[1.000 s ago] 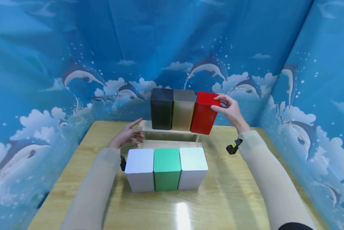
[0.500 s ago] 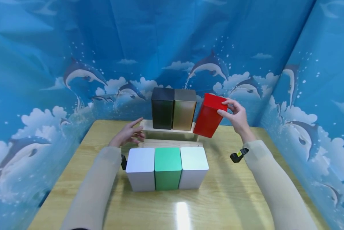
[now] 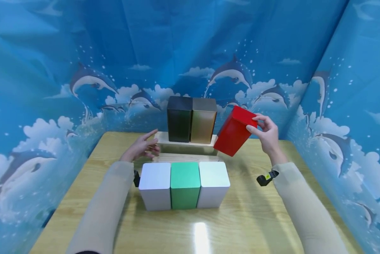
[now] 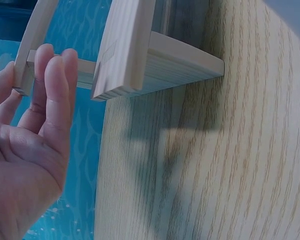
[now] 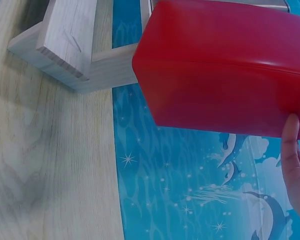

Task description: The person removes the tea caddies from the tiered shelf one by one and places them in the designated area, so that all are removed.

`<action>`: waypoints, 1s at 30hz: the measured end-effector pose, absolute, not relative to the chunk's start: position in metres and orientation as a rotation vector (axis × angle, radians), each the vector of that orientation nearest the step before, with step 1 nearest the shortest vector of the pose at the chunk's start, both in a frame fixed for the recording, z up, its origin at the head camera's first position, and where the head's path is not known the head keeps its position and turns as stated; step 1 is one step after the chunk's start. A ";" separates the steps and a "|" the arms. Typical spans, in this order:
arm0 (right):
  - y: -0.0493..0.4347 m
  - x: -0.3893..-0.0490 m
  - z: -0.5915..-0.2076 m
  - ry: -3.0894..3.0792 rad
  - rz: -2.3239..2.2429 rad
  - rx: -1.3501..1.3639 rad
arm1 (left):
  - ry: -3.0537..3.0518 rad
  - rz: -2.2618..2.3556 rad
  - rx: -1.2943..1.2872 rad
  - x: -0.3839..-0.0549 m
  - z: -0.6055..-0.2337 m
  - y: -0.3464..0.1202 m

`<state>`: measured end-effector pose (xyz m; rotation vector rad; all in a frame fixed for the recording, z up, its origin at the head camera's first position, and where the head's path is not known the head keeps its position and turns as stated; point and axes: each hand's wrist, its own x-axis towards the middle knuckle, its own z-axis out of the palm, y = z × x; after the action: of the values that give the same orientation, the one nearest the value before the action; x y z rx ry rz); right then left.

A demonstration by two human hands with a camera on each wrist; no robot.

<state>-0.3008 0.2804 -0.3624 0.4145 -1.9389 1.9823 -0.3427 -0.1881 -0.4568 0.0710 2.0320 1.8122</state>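
Note:
My right hand (image 3: 268,133) grips a glossy red rectangular box (image 3: 235,131) by its upper end, thumb in front. The box leans to the right beside the upper step of a two-step wooden rack (image 3: 161,137), its bottom overlapping the step's right end in the head view. The right wrist view shows the red box (image 5: 220,70) close up, with the thumb against its side. At the rack's left end, my left hand (image 3: 142,147) has its fingers loosely extended. Its fingertips are right at the upper slat (image 4: 32,45) in the left wrist view.
On the upper step stand a black box (image 3: 179,121) and a bronze box (image 3: 203,121). In front stands a row: a white box (image 3: 155,183), a green box (image 3: 185,183) and another white box (image 3: 213,183). Dolphin-print curtains (image 3: 114,42) enclose the wooden table (image 3: 247,211).
The right hand has moved the red box rightward, away from the bronze box, and it tilts more. The left hand has stayed at the rack's left end.

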 end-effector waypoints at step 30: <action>0.290 -0.260 -0.366 -1.846 1.961 0.696 | 2.050 1.807 0.087 -0.342 -0.457 -0.186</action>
<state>-0.2595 0.2904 -0.3658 0.6959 -1.8459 1.9610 -0.3415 -0.1863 -0.4572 0.0873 2.0497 1.8071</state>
